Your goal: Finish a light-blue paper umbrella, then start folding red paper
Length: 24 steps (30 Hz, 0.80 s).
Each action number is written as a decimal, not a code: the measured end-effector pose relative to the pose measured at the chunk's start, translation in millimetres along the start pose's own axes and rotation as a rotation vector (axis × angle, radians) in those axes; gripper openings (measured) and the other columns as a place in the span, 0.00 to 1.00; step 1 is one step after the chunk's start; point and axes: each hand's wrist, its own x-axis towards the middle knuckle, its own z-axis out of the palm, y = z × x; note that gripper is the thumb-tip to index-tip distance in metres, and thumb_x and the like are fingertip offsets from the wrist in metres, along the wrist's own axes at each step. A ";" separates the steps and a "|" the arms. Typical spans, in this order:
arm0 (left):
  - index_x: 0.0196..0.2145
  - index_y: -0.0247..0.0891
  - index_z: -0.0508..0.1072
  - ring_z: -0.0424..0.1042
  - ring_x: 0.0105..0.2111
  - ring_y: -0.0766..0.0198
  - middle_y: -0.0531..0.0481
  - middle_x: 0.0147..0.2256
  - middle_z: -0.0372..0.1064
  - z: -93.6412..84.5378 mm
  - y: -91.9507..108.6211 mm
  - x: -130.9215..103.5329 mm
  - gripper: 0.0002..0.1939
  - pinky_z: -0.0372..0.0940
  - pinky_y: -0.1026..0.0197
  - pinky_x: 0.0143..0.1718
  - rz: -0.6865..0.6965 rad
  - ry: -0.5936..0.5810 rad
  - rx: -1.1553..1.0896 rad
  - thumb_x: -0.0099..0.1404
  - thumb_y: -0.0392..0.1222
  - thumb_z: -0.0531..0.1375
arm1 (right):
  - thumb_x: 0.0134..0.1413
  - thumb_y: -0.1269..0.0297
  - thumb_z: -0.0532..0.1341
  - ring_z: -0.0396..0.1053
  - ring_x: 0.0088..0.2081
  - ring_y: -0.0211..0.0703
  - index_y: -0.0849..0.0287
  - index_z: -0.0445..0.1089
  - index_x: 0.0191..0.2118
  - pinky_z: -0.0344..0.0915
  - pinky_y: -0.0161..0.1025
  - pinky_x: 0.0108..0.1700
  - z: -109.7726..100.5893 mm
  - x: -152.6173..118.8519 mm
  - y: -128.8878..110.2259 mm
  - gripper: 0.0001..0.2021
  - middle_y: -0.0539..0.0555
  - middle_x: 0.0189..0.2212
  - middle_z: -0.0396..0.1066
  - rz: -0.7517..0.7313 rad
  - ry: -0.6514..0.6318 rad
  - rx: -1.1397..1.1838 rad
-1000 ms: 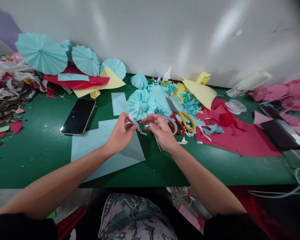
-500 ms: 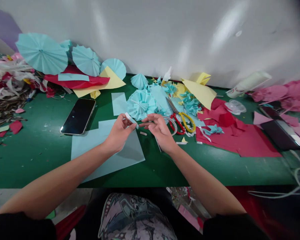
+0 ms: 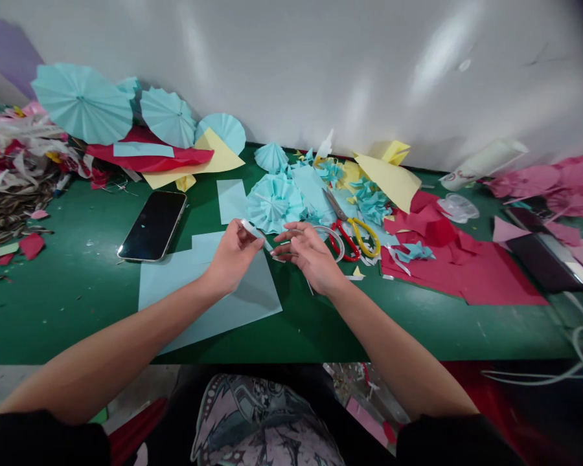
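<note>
Both forearms reach forward, bare, converging toward the middle. The left hand (image 3: pixel 230 255) is curled, thumb and forefinger pinched together at its far tip. The right hand (image 3: pixel 311 255) sits just beside it, palm turned inward, fingers loosely spread, apparently gripping nothing, though its fingertips are blurred.

Left hand (image 3: pixel 230 259) partly hides the paper strip (image 3: pixel 253 231).

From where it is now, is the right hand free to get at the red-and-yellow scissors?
Probably yes. The right hand holds nothing firmly that I can make out, and the scissors lie on top of paper scraps just to its right, with only a clear tape ring between them.
</note>
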 end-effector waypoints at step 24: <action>0.32 0.41 0.56 0.73 0.33 0.64 0.54 0.31 0.65 -0.7 9.3 -7.3 0.12 0.66 0.58 0.36 0.332 0.064 0.400 0.56 0.35 0.59 | 0.53 0.59 0.55 0.73 0.33 0.39 0.53 0.57 0.39 0.66 0.44 0.42 4.1 -0.2 -10.4 0.09 0.49 0.36 0.68 0.140 0.088 0.162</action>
